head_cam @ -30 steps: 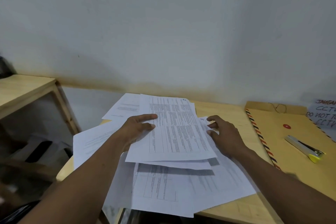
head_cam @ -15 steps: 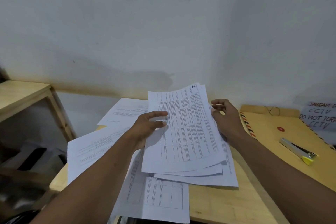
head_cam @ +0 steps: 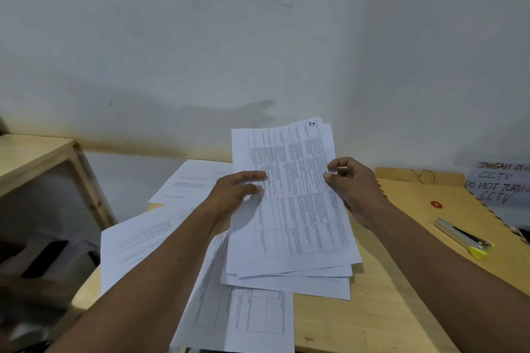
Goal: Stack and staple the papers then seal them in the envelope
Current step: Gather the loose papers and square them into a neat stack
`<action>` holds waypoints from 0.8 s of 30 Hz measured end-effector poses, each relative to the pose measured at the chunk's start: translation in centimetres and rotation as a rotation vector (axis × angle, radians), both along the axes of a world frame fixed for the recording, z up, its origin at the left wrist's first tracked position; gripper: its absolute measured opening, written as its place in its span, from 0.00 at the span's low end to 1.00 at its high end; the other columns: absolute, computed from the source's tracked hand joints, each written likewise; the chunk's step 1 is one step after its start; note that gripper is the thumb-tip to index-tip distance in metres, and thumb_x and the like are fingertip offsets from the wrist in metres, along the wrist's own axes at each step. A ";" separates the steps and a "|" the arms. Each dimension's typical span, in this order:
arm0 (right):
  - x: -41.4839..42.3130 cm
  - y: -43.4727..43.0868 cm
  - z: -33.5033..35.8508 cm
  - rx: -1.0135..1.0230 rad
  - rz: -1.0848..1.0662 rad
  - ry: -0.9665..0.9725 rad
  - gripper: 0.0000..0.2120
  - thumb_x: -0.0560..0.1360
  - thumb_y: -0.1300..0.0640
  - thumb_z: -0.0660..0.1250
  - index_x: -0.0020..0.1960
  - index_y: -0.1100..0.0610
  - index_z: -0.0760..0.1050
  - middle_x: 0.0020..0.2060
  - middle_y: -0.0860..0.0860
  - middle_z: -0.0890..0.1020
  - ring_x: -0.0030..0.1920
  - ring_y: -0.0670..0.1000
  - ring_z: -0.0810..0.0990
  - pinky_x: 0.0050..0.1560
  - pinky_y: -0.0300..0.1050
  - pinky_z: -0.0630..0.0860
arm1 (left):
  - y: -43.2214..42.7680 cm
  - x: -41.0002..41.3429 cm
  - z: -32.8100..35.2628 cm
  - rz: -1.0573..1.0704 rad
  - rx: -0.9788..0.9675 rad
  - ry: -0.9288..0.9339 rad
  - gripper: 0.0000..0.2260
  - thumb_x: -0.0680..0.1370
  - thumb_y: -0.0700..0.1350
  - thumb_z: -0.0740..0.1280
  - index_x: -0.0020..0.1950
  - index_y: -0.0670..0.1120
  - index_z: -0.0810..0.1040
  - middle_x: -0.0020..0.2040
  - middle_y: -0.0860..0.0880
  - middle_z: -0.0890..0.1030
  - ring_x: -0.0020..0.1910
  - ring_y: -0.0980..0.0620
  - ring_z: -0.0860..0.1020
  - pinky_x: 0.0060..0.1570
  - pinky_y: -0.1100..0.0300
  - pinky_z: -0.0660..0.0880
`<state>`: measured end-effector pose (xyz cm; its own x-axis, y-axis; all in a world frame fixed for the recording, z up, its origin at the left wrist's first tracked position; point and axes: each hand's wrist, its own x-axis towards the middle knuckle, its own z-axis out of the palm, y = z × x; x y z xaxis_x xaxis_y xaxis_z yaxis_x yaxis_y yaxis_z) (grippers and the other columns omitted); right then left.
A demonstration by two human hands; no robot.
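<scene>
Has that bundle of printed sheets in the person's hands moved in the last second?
Yes. The bundle has risen and swung right toward the envelope; its top edge now stands against the wall, above the table's back edge.

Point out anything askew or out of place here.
The held stack is fanned, its lower edges misaligned. Several loose sheets lie scattered beside it; the nearest sheet overhangs the desk's near edge.
</scene>
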<state>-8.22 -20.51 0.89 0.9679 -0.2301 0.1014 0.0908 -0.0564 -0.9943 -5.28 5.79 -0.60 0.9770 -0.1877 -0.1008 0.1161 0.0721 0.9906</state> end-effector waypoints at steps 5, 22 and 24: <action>1.2 1.5 0.6 -0.039 0.011 -0.017 0.16 0.76 0.71 0.64 0.46 0.52 0.82 0.55 0.55 0.81 0.54 0.63 0.83 0.57 0.64 0.81 | 1.8 -0.8 0.6 -0.013 0.003 -0.008 0.12 0.79 0.34 0.69 0.59 0.46 0.85 0.58 0.52 0.84 0.53 0.59 0.84 0.56 0.67 0.78; -0.4 7.9 -8.9 -1.012 0.142 0.046 0.28 0.75 0.38 0.66 0.72 0.46 0.66 0.67 0.47 0.77 0.66 0.54 0.75 0.66 0.56 0.70 | 14.4 -2.7 -3.5 0.166 0.316 -0.003 0.15 0.77 0.31 0.69 0.53 0.50 0.87 0.61 0.51 0.83 0.45 0.66 0.84 0.43 0.74 0.77; -0.2 8.0 -9.2 -1.019 0.118 0.011 0.28 0.76 0.39 0.65 0.72 0.47 0.67 0.67 0.47 0.77 0.67 0.54 0.75 0.66 0.54 0.68 | 14.7 -2.7 -3.9 0.161 0.310 0.007 0.16 0.77 0.31 0.69 0.51 0.52 0.87 0.60 0.52 0.83 0.47 0.65 0.84 0.51 0.71 0.78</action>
